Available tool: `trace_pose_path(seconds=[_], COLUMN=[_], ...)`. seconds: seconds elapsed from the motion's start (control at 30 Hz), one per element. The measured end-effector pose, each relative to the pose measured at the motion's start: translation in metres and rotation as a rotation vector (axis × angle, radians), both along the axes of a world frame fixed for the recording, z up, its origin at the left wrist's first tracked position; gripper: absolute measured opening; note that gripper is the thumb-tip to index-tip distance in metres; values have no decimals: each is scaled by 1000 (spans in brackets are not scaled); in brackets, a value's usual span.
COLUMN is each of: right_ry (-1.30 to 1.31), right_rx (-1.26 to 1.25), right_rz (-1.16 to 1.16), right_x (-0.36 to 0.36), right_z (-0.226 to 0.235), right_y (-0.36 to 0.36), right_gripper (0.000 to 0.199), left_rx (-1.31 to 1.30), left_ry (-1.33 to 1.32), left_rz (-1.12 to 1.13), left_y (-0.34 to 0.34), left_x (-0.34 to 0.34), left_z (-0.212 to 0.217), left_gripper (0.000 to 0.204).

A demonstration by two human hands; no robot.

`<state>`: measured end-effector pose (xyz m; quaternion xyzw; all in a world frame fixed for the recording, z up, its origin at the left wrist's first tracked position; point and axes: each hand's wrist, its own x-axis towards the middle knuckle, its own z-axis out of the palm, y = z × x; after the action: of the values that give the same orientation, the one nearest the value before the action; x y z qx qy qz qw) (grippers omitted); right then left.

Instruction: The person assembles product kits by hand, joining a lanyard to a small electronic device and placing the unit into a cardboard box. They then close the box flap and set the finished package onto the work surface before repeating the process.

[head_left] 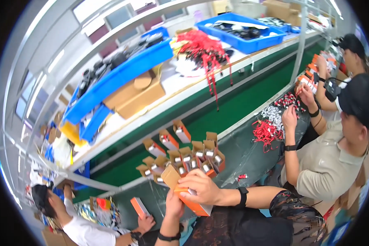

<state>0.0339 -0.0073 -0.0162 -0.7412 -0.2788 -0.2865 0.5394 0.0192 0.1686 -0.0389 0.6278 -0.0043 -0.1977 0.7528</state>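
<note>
Close in front of me is a small orange and white carton [199, 208], tilted, with its brown flap standing up. My left hand [175, 205] is closed round its left side. Fingers of my right hand [201, 188] bend over the carton's upper end and press on it; whether they also hold something small there is hidden. Just beyond my hands stand several open cartons [194, 158] of the same kind, packed together upright with their brown flaps up and pale items inside.
A green conveyor belt [250, 88] runs behind the dark worktop [242, 158]. Red cords [267, 133] and silver pieces lie right. Blue trays [123, 82] sit on the far shelf. Two co-workers are right; another, left, has a hand [145, 222] at a carton [140, 207].
</note>
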Motion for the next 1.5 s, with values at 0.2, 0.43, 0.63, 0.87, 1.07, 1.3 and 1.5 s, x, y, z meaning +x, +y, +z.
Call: trace_pose_path(seconds=[0.2, 0.43, 0.63, 0.87, 1.07, 1.3, 1.5], right_ry=[166, 689, 642, 860, 425, 212, 543], right_rx=[-286, 271, 268, 355, -118, -344, -453], right_rz=[-94, 245, -23, 475, 373, 184, 96], right_x=[5, 33, 15, 27, 14, -3, 17], right_z=[-14, -48, -10, -39, -17, -5, -21], right_y=[-6, -38, -50, -52, -56, -37, -26], right_gripper=[43, 45, 72, 59, 48, 63, 46], left_rx=[-344, -236, -221, -174, -474, -533, -146], left_ry=[-1, 315, 433, 435, -56, 93, -58], left_rz=[-6, 235, -86, -119, -217, -182, -173], left_y=[-23, -52, -23, -16, -12, -4, -13], left_x=[-1, 28, 61, 60, 41, 34, 31], left_z=[-15, -13, -21, -35, -48, -41, -38], left_gripper=[86, 53, 50, 52, 105, 131, 104])
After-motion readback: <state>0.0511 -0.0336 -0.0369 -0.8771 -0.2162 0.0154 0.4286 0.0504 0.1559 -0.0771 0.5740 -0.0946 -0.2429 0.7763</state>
